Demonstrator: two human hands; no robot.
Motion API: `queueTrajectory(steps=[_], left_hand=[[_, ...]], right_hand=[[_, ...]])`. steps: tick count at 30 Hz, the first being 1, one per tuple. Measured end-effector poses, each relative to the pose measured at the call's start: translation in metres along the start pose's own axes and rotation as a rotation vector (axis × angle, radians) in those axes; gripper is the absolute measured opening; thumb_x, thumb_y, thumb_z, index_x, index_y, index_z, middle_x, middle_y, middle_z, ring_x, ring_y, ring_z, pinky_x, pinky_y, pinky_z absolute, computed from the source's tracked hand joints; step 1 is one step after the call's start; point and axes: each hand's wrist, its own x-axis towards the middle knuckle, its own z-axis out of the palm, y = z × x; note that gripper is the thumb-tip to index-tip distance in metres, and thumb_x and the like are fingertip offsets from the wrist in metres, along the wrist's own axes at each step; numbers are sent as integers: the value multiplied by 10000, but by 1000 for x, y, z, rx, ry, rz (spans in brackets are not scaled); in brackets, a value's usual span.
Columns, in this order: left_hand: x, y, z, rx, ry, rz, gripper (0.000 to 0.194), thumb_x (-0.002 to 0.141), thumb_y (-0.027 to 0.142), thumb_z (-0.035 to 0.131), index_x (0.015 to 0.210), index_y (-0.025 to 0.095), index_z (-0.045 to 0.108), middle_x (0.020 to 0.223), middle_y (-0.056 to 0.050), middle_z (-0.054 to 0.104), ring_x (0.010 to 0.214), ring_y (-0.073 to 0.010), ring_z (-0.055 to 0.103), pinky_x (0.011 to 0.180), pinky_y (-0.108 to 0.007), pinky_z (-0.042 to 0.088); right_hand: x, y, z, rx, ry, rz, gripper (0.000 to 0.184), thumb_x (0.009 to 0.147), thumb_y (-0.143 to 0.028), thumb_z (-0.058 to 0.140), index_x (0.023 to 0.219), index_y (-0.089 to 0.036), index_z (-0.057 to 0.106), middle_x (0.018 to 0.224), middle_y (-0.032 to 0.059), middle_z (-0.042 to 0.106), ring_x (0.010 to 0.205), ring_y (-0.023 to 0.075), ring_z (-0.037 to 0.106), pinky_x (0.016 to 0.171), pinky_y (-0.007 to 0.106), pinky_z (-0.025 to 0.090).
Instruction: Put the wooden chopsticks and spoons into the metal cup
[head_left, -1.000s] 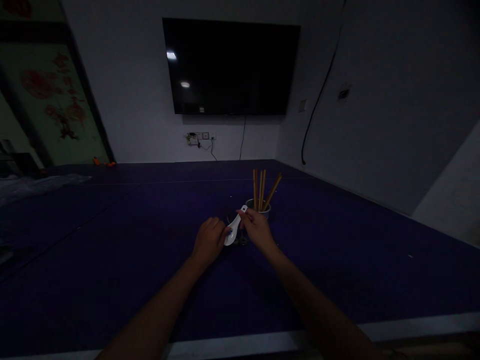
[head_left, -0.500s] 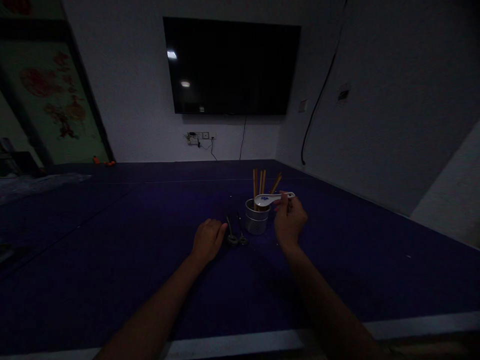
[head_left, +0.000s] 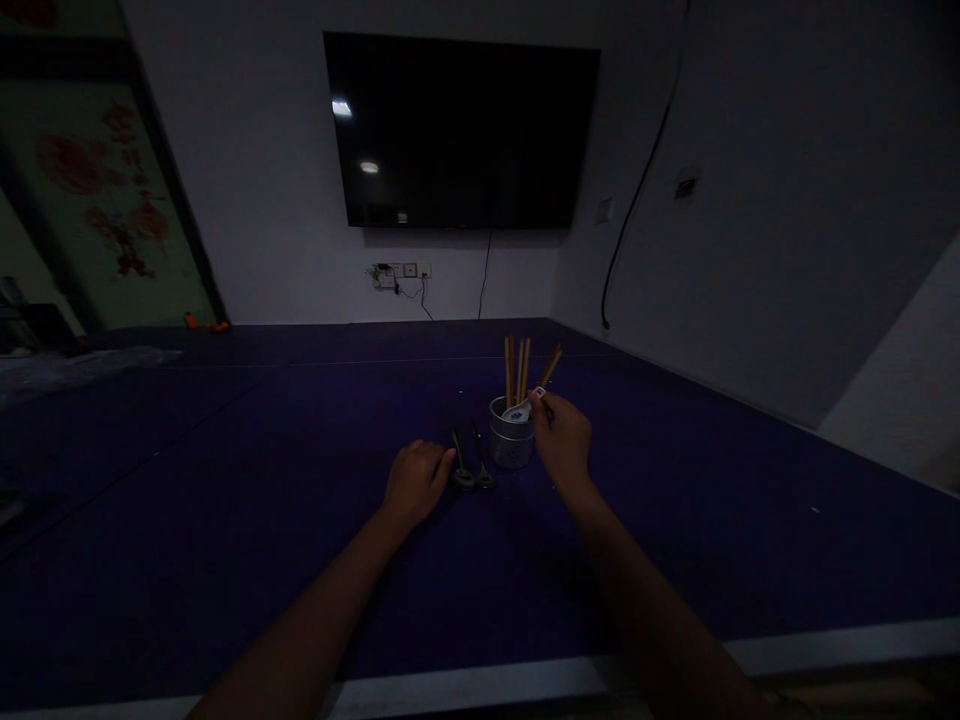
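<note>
My right hand (head_left: 564, 432) pinches the handle end of a white spoon with a blue pattern (head_left: 517, 412). The spoon tilts, its bowl low at the mouth of a silver metal cup (head_left: 511, 446). Several wooden chopsticks (head_left: 519, 368) stand in this cup, some leaning right. My left hand (head_left: 416, 478) rests on the purple tabletop with its fingers curled and its thumb towards the right; I see nothing in it. Just right of that thumb lie two dark metal utensils that look like spoons (head_left: 465, 478), rounded ends towards me.
The purple tabletop (head_left: 247, 520) reaches back to the wall and has a pale front edge. Clear plastic wrap (head_left: 90, 365) lies at far left, with small orange objects (head_left: 206, 324) behind it. A television (head_left: 465, 135) hangs above sockets; a black cable (head_left: 637, 210) runs down the right wall.
My right hand has moved left and lowered the spoon from above the cup to its mouth, tipping the bowl down. My left hand has stayed in place.
</note>
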Motion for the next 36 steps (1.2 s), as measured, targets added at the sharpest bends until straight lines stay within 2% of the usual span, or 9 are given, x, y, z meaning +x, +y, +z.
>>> queueTrajectory(steps=[6, 12, 19, 36], left_hand=[[-1, 0, 1, -10, 6, 5, 472, 937, 396, 237, 701, 182, 585, 693, -57, 610, 720, -164, 546, 725, -297, 377], [-1, -1, 4, -9, 46, 39, 468, 936, 389, 245, 688, 176, 580, 677, -55, 607, 686, -163, 535, 671, -291, 368], [-2, -1, 3, 16, 43, 50, 459, 935, 383, 260, 678, 176, 579, 676, -53, 610, 674, -161, 536, 660, -290, 362], [-1, -1, 4, 18, 9, 32, 441, 931, 374, 285, 693, 173, 598, 705, -61, 625, 700, -166, 550, 669, -290, 365]], right_hand=[[0, 3, 2, -105, -87, -3, 392, 885, -414, 382, 776, -163, 662, 723, 69, 639, 654, 171, 555, 578, 261, 322], [0, 3, 4, -93, -184, 23, 309, 844, -387, 449, 781, -181, 670, 725, 43, 636, 666, 160, 554, 571, 248, 322], [-1, 3, 4, -48, -195, 38, 268, 810, -354, 473, 725, -172, 650, 748, 54, 640, 689, 163, 565, 615, 253, 364], [-4, 0, 3, -124, -201, 54, 231, 788, -308, 489, 730, -176, 669, 826, 71, 652, 796, 191, 593, 683, 271, 413]])
